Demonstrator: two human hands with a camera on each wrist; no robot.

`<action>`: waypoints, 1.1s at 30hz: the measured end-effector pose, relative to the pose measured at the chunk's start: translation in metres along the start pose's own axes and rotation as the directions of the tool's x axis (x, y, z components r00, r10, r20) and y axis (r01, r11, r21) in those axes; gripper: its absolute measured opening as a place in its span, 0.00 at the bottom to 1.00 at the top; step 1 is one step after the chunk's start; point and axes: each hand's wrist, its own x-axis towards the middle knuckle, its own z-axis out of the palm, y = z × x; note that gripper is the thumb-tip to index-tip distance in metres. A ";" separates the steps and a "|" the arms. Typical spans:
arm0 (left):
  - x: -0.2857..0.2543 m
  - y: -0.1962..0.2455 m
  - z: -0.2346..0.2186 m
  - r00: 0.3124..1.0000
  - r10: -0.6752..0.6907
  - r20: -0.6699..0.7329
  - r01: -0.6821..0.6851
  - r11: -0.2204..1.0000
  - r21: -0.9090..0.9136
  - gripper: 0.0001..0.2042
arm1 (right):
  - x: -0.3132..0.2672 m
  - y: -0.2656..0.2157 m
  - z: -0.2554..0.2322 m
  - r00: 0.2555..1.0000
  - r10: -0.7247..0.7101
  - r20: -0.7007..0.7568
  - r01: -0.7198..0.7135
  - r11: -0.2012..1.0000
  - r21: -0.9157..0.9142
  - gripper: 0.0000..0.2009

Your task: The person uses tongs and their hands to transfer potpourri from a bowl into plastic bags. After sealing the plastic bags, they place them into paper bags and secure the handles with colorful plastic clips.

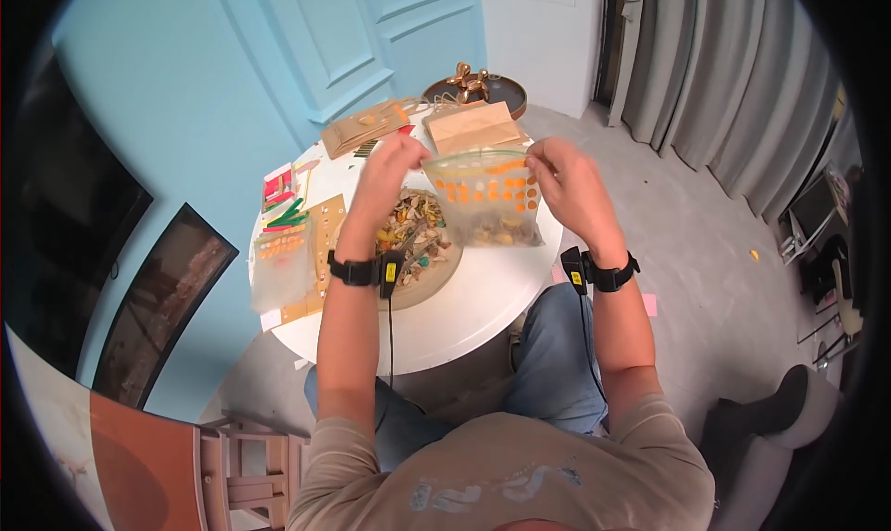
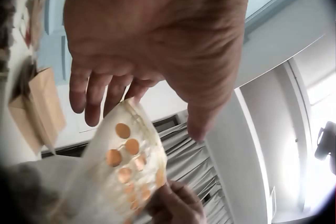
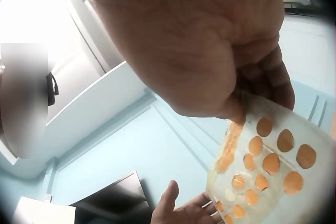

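Note:
A zip-top plastic bag (image 1: 475,217) with orange dots, holding dark bits at its bottom, hangs upright over the table's right part. My right hand (image 1: 568,183) (image 3: 194,45) pinches its top right corner between thumb and fingers. At the other top corner, my left hand (image 1: 392,171) (image 2: 157,35) touches the bag (image 2: 118,150) with its fingertips, the thumb standing apart and the fingers fairly straight. Left of the bag, partly behind the left wrist, a round tray (image 1: 444,278) holds mixed dried pieces.
Brown paper bags (image 1: 364,130) (image 1: 475,127) lie at the back of the white table (image 1: 418,338). Another dotted bag (image 1: 281,276), green and red items (image 1: 286,213) and a brown sheet (image 1: 327,217) lie left. A dark round stand (image 1: 506,93) with a shiny balloon-dog figure (image 1: 471,82) is behind.

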 end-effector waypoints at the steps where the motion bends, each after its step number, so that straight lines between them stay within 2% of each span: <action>1: -0.015 -0.002 0.010 0.998 -0.028 0.049 0.031 0.997 -0.067 0.07 | 0.000 0.010 0.004 1.000 0.017 0.015 -0.017 1.000 0.007 0.08; 5: -0.050 -0.034 0.039 0.962 -0.154 0.224 0.206 0.951 -0.231 0.11 | -0.006 0.022 0.014 0.982 0.147 0.115 -0.154 0.987 0.053 0.07; 7: -0.051 -0.051 0.036 0.959 -0.215 0.186 0.255 0.938 -0.234 0.09 | -0.008 0.029 0.014 0.993 0.084 0.084 -0.090 0.993 0.077 0.07; 8: -0.051 -0.046 0.036 0.955 -0.246 0.167 0.281 0.930 -0.235 0.08 | -0.008 0.029 0.011 0.996 0.054 0.068 -0.060 0.994 0.089 0.07; 11: -0.056 -0.021 0.028 0.992 -0.099 0.084 0.125 0.904 -0.409 0.06 | -0.010 0.014 -0.013 0.996 0.017 0.091 -0.036 0.976 0.213 0.07; 14: -0.067 0.029 0.018 0.996 0.084 0.006 -0.071 0.885 -0.460 0.08 | -0.010 -0.004 -0.030 0.995 -0.018 0.098 -0.016 0.945 0.328 0.07; 17: -0.084 0.066 -0.002 0.955 0.295 -0.029 -0.293 0.927 -0.233 0.08 | -0.011 -0.022 -0.029 0.993 -0.063 0.104 0.012 0.902 0.431 0.07; 20: -0.120 0.070 -0.024 0.956 0.292 -0.022 -0.293 0.955 -0.042 0.08 | -0.022 -0.028 -0.010 0.978 -0.139 0.155 0.058 0.898 0.436 0.06; 21: -0.135 0.065 -0.024 0.976 0.198 -0.089 -0.200 0.980 -0.016 0.07 | -0.027 -0.026 -0.002 0.969 -0.167 0.181 0.076 0.901 0.426 0.06; 24: -0.170 0.031 -0.039 1.000 0.010 0.006 -0.011 0.943 0.333 0.07 | -0.044 0.000 0.039 0.846 -0.147 0.512 0.008 0.965 0.264 0.06; 25: -0.181 0.018 -0.041 0.996 -0.084 -0.033 0.090 0.955 0.284 0.07 | -0.046 0.001 0.049 0.851 -0.136 0.507 -0.029 0.952 0.304 0.06; 27: -0.187 0.015 -0.046 0.992 -0.076 -0.103 0.101 0.961 0.257 0.07 | -0.054 0.000 0.066 0.856 -0.096 0.507 -0.123 0.917 0.381 0.06; 30: -0.187 0.019 -0.059 0.986 -0.073 -0.151 0.101 0.976 0.192 0.06 | -0.043 -0.006 0.073 0.863 -0.070 0.501 -0.155 0.906 0.393 0.07; 31: -0.184 0.022 -0.064 0.985 -0.067 -0.158 0.093 0.982 0.166 0.06 | -0.039 -0.011 0.075 0.859 -0.051 0.510 -0.155 0.922 0.354 0.07; 33: -0.176 0.023 -0.068 0.971 -0.182 -0.156 0.208 0.963 0.170 0.06 | -0.030 -0.015 0.080 0.845 -0.045 0.532 -0.119 0.955 0.270 0.09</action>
